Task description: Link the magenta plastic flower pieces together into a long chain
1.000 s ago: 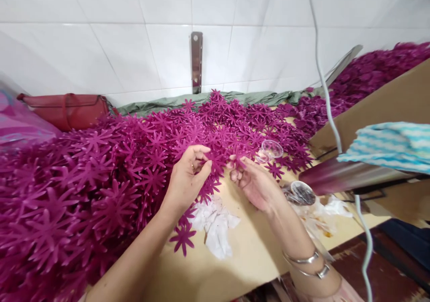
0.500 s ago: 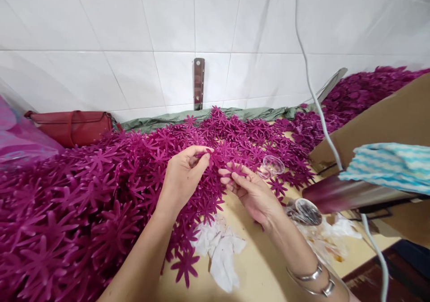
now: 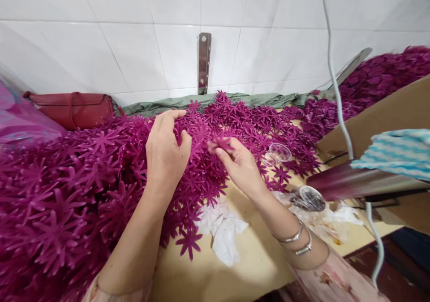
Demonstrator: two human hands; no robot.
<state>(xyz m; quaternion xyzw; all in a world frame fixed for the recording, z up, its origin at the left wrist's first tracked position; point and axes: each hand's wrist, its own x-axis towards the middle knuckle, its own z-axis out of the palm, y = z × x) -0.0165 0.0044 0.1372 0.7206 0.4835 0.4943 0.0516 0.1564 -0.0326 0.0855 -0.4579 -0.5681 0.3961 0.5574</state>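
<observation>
A big heap of magenta flower-shaped cutouts (image 3: 83,167) covers the left and middle of a pale table (image 3: 248,257). My left hand (image 3: 166,152) lies on the heap with its fingers spread and reaching forward, nothing held in it. To its right, my right hand (image 3: 237,161) pinches one magenta flower cutout (image 3: 222,143) between thumb and fingertips, slightly blurred by motion. Two silver bangles (image 3: 297,243) sit on my right wrist.
Crumpled white paper (image 3: 223,230) lies near the table edge. A clear plastic cup (image 3: 277,153) and a small round container (image 3: 311,198) stand right of my hands. A red bag (image 3: 72,109) is at back left. Cardboard (image 3: 376,122), a striped cloth (image 3: 399,154) and a hanging grey cable (image 3: 339,96) are on the right.
My left hand let go of its pinch, opened and moved up and left onto the heap. My right hand rose a little toward the heap with a cutout in its fingers.
</observation>
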